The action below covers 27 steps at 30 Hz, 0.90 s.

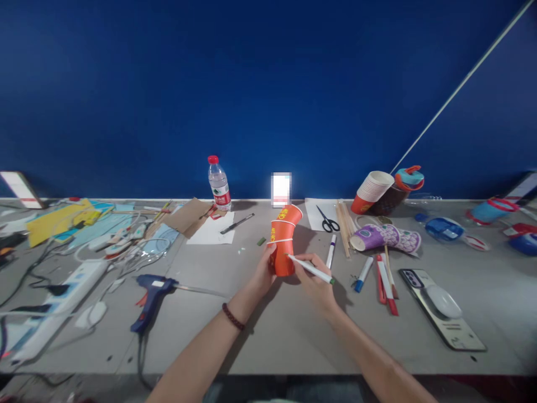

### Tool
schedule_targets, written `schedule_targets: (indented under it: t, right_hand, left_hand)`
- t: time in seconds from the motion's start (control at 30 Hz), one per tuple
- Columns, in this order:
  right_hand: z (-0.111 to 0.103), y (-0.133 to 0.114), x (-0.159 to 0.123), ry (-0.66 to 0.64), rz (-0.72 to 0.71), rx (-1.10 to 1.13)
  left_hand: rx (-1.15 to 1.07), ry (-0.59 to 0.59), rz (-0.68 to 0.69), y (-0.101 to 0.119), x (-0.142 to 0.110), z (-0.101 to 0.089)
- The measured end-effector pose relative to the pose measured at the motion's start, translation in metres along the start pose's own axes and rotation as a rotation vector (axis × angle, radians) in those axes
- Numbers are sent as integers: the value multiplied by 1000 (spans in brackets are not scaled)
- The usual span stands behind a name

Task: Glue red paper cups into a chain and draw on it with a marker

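Several orange paper cups [285,254], joined end to end in a bent column with yellow lettering, stand upright at the middle of the table. My left hand [265,272] is wrapped round the lower cup from its left side. In my right hand [315,282] is a white marker pen [312,269] with a green end, pinched between the fingers. Its tip meets or nearly meets the lower cup's right side; whether it touches I cannot tell. A small green cap-like piece [261,242] lies just left of the column.
Left are a blue glue gun [154,296], a power strip [62,310] and tangled cables. A water bottle [218,187] stands behind. Scissors [328,219], wooden sticks [344,226], stacked cups [373,193], purple cups [384,238], markers [364,274] and a phone [440,308] lie to the right.
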State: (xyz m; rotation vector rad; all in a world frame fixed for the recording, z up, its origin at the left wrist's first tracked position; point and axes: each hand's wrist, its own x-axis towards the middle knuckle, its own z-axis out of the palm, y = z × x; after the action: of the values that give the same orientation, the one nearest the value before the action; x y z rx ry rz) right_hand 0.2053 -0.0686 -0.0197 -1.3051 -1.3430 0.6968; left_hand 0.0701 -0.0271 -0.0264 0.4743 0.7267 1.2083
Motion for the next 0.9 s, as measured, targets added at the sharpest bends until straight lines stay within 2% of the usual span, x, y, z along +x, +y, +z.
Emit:
schedule_targets:
  t: [0.63,0.9]
  right_hand:
    - [-2,-4,2,11,-34,-15]
    - [-3,-8,2,14,-10,45]
  left_hand:
    - [-2,-11,1,1,0,0]
    - [6,-28,5,0,0,-1]
